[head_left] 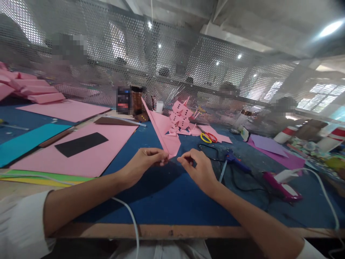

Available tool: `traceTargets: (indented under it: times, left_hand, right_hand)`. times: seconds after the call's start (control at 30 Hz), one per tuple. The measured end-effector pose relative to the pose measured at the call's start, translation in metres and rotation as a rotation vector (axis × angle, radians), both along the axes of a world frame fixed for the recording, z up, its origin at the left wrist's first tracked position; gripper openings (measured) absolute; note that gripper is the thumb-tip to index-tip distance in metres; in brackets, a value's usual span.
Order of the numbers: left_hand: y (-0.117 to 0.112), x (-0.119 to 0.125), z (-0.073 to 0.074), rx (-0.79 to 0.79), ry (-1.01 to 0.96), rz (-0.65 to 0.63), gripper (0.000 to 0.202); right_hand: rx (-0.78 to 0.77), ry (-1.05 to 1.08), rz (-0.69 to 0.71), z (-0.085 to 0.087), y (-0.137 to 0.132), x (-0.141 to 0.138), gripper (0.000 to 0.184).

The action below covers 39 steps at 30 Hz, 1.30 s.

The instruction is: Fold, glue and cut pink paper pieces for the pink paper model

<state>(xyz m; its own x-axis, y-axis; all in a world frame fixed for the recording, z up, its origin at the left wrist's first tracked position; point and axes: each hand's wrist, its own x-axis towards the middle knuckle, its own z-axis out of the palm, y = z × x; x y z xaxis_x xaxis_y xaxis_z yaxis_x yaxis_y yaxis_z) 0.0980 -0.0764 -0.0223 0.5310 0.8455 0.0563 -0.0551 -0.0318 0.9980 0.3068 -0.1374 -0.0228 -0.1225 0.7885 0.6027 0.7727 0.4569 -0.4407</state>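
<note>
My left hand (pixel 153 157) pinches the lower corner of a folded pink paper piece (pixel 161 131). The piece stands tilted above the blue table mat (pixel 172 201), with a long narrow strip along its left side rising to a point. Just right of that corner is my right hand (pixel 198 166), apart from the paper, its thumb and fingers curled together; whether anything small sits between them I cannot make out. Behind the paper stands a pink paper model (pixel 181 114) with black dots on its sails, partly covered by the held piece.
Right of my hands lie yellow-and-red scissors (pixel 207 136), a blue glue gun (pixel 237 162) with a cord, and a magenta-and-white device (pixel 283 187). Pink sheets (pixel 115 151) with a black paper rectangle (pixel 82 144) are at left. A perforated metal screen (pixel 145 54) runs behind.
</note>
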Motion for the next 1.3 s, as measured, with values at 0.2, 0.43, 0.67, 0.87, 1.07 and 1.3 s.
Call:
traceTargets:
  times: [0.2,0.43,0.67,0.87,1.07,1.3]
  left_hand:
    - [-0.008,0.001,0.006,0.085,0.062,-0.019,0.027]
    - [-0.012,0.004,0.007,0.149,0.117,-0.016,0.035]
    - [-0.012,0.005,0.006,0.156,0.139,-0.005,0.034]
    - [-0.011,0.006,0.006,0.138,0.103,0.016,0.023]
    - [-0.008,0.005,0.003,0.118,0.047,0.036,0.02]
    - [-0.006,0.004,0.001,0.12,0.035,0.005,0.021]
  right_hand:
    - [-0.297,0.249,0.137,0.001,0.002,-0.006,0.025]
    - [-0.491,0.458,0.191,-0.002,0.005,-0.01,0.035]
    - [-0.512,0.467,0.172,0.001,0.004,-0.013,0.036]
    - [-0.496,0.446,0.163,0.0,0.002,-0.014,0.03]
    - [-0.492,0.426,0.181,-0.003,0.004,-0.012,0.027]
    - [-0.492,0.447,0.216,-0.005,0.005,-0.01,0.026]
